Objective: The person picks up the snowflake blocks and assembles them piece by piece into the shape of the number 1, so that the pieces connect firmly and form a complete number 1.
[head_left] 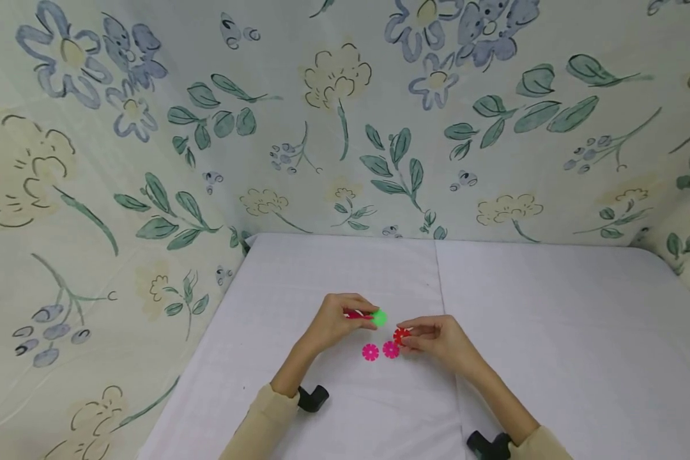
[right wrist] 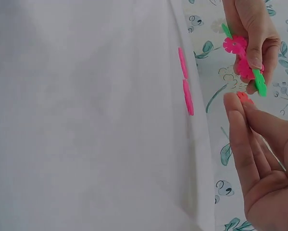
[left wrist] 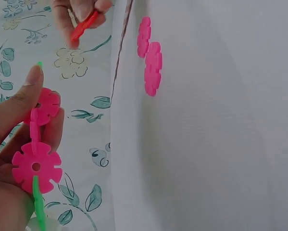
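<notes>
My left hand (head_left: 335, 321) grips a short chain of interlocking flower-shaped discs. In the left wrist view the chain shows pink discs (left wrist: 26, 168) joined through their slots, with a green disc (left wrist: 39, 207) at the lower end. Another green disc (head_left: 379, 317) sticks out past the left fingertips, towards the right hand. My right hand (head_left: 445, 348) pinches a single red disc (head_left: 401, 336) between thumb and fingertips, apart from the chain. Below the hands, two pink discs (head_left: 370, 352) lie flat on the white cloth, the right one close under the red disc.
A white cloth (head_left: 540, 319) with a lengthwise crease covers the table. Floral fabric (head_left: 299, 140) hangs behind and at the sides. Black wrist-worn pieces (head_left: 314, 398) show by both forearms.
</notes>
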The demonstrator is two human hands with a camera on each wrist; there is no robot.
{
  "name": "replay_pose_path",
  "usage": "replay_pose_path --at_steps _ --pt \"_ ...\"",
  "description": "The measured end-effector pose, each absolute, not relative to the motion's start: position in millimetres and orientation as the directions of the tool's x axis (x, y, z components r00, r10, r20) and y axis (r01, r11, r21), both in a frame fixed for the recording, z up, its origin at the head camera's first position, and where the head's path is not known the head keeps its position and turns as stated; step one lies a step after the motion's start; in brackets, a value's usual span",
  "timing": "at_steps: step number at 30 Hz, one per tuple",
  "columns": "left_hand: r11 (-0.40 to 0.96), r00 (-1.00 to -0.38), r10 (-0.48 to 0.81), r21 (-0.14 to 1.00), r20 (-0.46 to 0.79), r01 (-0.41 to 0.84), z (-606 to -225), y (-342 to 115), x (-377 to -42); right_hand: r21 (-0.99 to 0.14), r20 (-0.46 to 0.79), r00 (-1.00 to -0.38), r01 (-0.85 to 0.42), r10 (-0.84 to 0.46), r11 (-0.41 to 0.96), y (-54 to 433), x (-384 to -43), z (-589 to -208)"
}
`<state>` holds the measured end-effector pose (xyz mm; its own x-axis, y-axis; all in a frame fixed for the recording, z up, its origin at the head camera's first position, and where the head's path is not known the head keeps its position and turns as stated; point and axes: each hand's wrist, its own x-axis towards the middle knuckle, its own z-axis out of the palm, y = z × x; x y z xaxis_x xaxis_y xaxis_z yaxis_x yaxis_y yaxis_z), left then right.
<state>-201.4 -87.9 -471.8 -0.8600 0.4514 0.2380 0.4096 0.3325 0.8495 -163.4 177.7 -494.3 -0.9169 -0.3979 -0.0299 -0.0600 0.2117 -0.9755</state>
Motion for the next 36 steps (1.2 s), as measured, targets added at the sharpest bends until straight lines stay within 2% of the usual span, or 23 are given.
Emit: replay_pose_path --at_steps 4,10,19,26,36 --pt "0.330 -0.855 0.467 0.853 0.226 0.405 -471.0 -84.3 -200.8 -0.979 0.107 -0.945 -0.154 -0.308 0.135 173.0 -168.3 -493.8" --pt "0.344 -0.858 0.463 0.847 0.223 0.406 -469.6 -80.7 -199.8 -0.958 0.246 -0.936 -0.274 -0.251 0.081 166.6 -170.5 -494.2" --pt "0.342 -0.854 0.463 0.842 0.235 0.417 -468.9 -79.9 -200.7 -0.951 0.279 -0.938 -0.300 -0.203 0.080 162.1 -168.6 -495.7" --pt "0.347 -0.841 0.482 0.828 0.246 0.441 -467.7 -79.8 -200.3 -0.954 0.269 -0.936 -0.291 -0.227 0.069 160.2 -168.2 -496.6" --pt "0.319 -0.836 0.506 0.855 0.212 0.410 -465.5 -74.9 -203.2 -0.941 0.309 -0.919 -0.333 -0.245 0.062 160.4 -166.5 -493.7"
